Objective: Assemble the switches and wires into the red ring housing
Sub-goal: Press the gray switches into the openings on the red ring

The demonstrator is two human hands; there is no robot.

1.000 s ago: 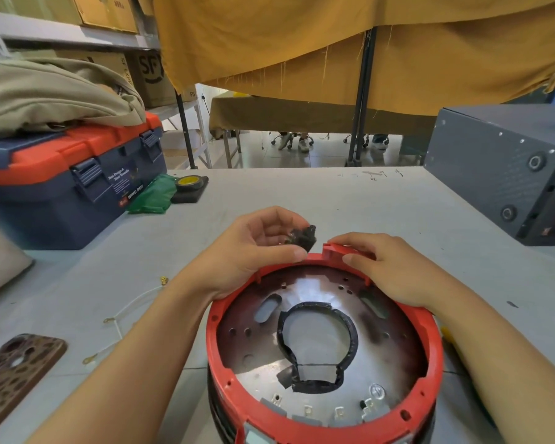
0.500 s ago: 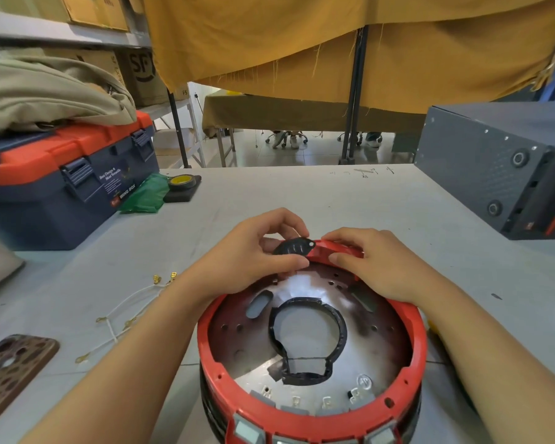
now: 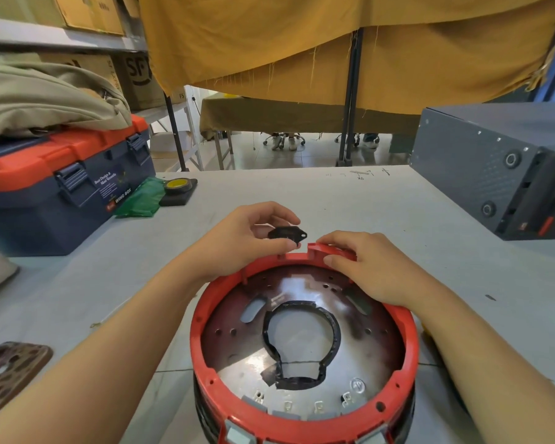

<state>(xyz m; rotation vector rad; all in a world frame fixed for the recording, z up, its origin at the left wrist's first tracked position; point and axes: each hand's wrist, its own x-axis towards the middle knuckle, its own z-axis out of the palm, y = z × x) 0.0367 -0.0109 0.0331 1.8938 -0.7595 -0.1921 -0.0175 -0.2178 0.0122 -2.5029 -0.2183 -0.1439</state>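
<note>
The red ring housing [image 3: 205,302] sits upright at lower centre of the frame, silver plate inside, while a small black switch [image 3: 286,234] hovers just above its far rim.

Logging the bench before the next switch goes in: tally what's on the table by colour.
Red: 1, ring housing
Black: 2, small part in left hand, tape base
Blue-and-red: 1, toolbox
Green: 1, bag
Grey: 1, case
Brown: 1, phone case
Total: 7

The ring housing [image 3: 305,421] sits on the table [image 3: 350,203] between toolbox [image 3: 61,187] at left and metal box [image 3: 494,161] at right.
</note>
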